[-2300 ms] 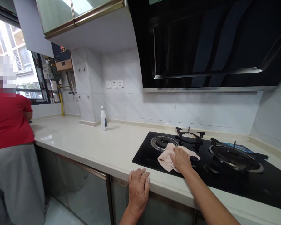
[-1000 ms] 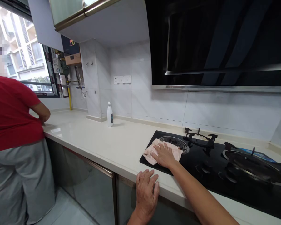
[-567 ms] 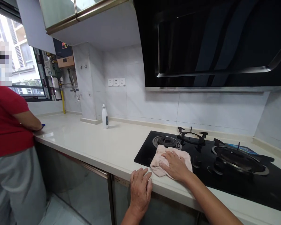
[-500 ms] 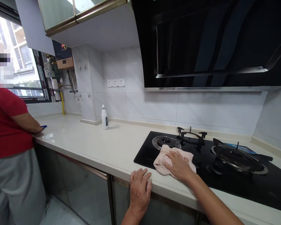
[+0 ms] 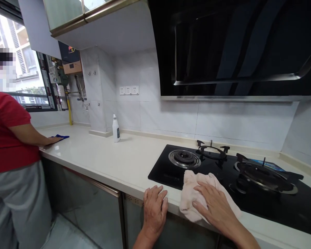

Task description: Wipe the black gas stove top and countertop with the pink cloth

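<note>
A pale pink cloth [image 5: 193, 193] lies bunched across the front edge of the black gas hob [image 5: 168, 173] and the counter's front lip. My right hand [image 5: 216, 204] grips it from above, pressing it down, thumb apart from the fingers. To its left, my left hand [image 5: 155, 209] rests on the counter edge with fingers stretched out and holds nothing. On the hob, the left burner [image 5: 184, 158] has no pan support over it. A black pan support [image 5: 212, 151] stands behind, and another burner [image 5: 264, 174] with its support is at the right.
A white bottle [image 5: 116, 129] stands on the pale counter [image 5: 98, 148] near the wall. At the left, a person in a red top [image 5: 10, 131] has a hand on a blue cloth [image 5: 60, 137]. Overhead hangs a black range hood [image 5: 230, 52].
My right hand has drawn the pink cloth toward me and right, off the left burner's edge. My left hand stays put. The other person's hand and blue cloth have moved right along the counter.
</note>
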### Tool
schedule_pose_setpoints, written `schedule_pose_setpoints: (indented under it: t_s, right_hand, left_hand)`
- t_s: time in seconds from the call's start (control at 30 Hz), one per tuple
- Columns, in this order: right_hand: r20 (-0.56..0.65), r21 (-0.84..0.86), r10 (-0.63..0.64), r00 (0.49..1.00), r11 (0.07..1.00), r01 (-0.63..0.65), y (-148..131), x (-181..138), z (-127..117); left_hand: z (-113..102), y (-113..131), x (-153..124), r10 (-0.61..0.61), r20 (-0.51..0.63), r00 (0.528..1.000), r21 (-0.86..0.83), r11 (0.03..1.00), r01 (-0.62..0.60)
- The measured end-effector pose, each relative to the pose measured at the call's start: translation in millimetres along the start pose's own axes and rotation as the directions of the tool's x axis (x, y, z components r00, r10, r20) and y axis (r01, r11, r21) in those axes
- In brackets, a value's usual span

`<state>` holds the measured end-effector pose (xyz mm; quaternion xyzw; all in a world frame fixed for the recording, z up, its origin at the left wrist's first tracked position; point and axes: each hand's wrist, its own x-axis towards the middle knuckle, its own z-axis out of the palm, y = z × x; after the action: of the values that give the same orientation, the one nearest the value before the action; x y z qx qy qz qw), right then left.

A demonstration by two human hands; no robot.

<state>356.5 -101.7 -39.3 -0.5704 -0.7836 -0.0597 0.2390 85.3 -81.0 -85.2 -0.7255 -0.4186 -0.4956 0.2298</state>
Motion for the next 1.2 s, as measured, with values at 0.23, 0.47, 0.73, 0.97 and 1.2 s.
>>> schedule_pose_setpoints:
  t_s: [0.23, 0.47, 0.73, 0.97, 1.2]
  right_hand:
    - [-0.015, -0.040, 0.013, 1.000, 0.999, -0.014, 34.0, -35.8, -5.6]
    - [-0.144, -0.170, 0.072, 0.987, 0.981, -0.096, 81.1, -73.5, -10.8]
    - [-0.257, -0.241, 0.271, 0.928, 0.911, -0.333, 91.2, -64.4, -16.5]
    - [-0.228, -0.235, 0.269, 0.936, 0.918, -0.321, 72.4, -50.1, -17.3]
    - [-0.242, -0.117, 0.231, 0.942, 0.957, -0.265, 105.9, -80.6, -17.5]
  left_hand:
    - [-0.9, 1.2, 1.2, -0.001, -0.002, 1.000, 0.016, 1.000, 0.002]
    - [-1.1, 2.4, 1.2, -0.012, 0.008, 1.000, 0.006, 1.000, 0.012]
    - [2.4, 3.3, 0.9, -0.032, -0.006, 0.999, -0.003, 0.999, 0.032]
    - [3.5, -0.5, 1.2, -0.002, -0.026, 1.000, 0.033, 0.999, 0.003]
    - [-0.7, -2.8, 0.9, 0.024, 0.022, 0.999, 0.043, 0.999, -0.025]
